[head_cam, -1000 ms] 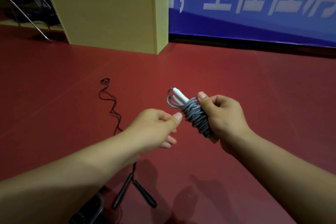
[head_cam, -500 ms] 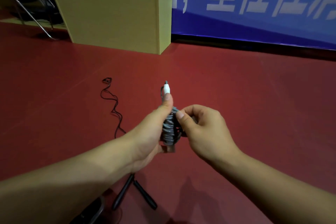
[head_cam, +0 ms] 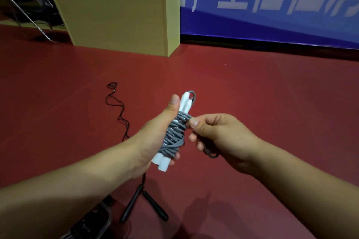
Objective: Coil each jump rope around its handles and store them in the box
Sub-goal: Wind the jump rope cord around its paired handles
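Observation:
A grey jump rope (head_cam: 174, 136) is wound tightly round its two white handles, which stick out at both ends of the bundle. My left hand (head_cam: 155, 137) grips the bundle upright, thumb along the handles. My right hand (head_cam: 219, 137) pinches the grey cord at the bundle's right side, and a short loop of cord hangs below its fingers. A black jump rope (head_cam: 120, 114) lies uncoiled on the red floor, its two black handles (head_cam: 143, 205) near my left forearm. The tan wooden box (head_cam: 116, 13) stands at the back left.
A blue banner (head_cam: 272, 6) with white characters runs along the back wall. Metal chair legs (head_cam: 25, 15) stand at the far left. A dark grated object (head_cam: 89, 223) lies at the bottom left beside the black handles.
The bundle passed from my right hand to my left, which now holds it upright. My right hand shifted to pinching the cord at the bundle's side.

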`<move>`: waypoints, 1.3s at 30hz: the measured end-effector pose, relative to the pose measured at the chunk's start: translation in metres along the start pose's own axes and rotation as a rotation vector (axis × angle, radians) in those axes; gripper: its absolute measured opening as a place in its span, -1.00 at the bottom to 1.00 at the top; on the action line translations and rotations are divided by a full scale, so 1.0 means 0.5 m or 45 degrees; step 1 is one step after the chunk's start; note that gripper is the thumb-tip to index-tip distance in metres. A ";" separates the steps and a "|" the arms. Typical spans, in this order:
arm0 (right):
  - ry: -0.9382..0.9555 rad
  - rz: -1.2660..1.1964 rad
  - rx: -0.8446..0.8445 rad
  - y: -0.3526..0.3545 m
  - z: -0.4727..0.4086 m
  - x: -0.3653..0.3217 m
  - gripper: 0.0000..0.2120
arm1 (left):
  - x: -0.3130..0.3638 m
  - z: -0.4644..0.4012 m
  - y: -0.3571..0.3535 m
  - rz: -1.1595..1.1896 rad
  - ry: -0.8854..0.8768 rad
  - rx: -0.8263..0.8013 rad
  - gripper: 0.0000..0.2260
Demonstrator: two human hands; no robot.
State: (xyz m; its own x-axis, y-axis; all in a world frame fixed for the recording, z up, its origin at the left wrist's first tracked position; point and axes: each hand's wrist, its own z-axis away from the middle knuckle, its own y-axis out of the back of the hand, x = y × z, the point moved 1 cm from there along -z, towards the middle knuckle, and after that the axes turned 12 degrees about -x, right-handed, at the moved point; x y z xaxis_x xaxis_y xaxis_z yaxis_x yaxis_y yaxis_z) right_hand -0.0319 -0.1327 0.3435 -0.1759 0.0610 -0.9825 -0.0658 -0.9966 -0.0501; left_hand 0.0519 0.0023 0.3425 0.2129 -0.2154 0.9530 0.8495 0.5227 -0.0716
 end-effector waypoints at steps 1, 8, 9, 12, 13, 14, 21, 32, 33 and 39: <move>-0.038 -0.038 -0.003 0.000 0.000 -0.002 -0.83 | 0.001 0.001 0.001 -0.023 0.008 -0.005 -0.27; -0.206 -0.101 -0.059 0.023 0.007 -0.013 -0.73 | 0.011 0.015 -0.010 -0.060 -0.065 -0.130 -0.26; -0.206 -0.137 -0.105 0.023 0.008 -0.013 -0.76 | 0.010 0.015 -0.011 -0.052 -0.086 -0.136 -0.28; -0.159 -0.212 -0.210 0.026 0.010 -0.012 -0.78 | 0.011 0.014 -0.010 -0.045 -0.125 -0.136 -0.44; -0.133 -0.210 -0.219 0.031 0.011 -0.011 -0.80 | 0.013 0.014 -0.011 -0.048 -0.134 -0.130 -0.57; -0.109 -0.189 -0.217 0.036 0.011 -0.011 -0.85 | 0.014 0.015 -0.011 -0.058 -0.133 -0.119 -0.66; -0.079 -0.061 -0.168 0.054 0.017 0.003 -0.91 | 0.018 0.030 -0.015 0.085 -0.020 -0.169 -0.62; 0.034 -0.127 -0.098 0.054 0.021 -0.002 -0.84 | 0.020 0.022 -0.014 0.155 -0.050 -0.185 -0.54; 0.050 -0.137 -0.103 0.054 0.022 -0.002 -0.84 | 0.018 0.023 -0.012 0.144 -0.043 -0.196 -0.51; 0.137 -0.143 -0.094 0.045 0.023 -0.002 -0.83 | 0.015 0.025 -0.011 0.196 -0.015 -0.294 -0.45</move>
State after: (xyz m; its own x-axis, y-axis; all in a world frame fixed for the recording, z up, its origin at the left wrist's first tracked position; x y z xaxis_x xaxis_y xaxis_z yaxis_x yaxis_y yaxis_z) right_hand -0.0443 -0.1547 0.3455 -0.0653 0.1701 -0.9833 -0.0062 -0.9854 -0.1700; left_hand 0.0429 0.0078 0.3538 0.3437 -0.1372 0.9290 0.8952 0.3466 -0.2800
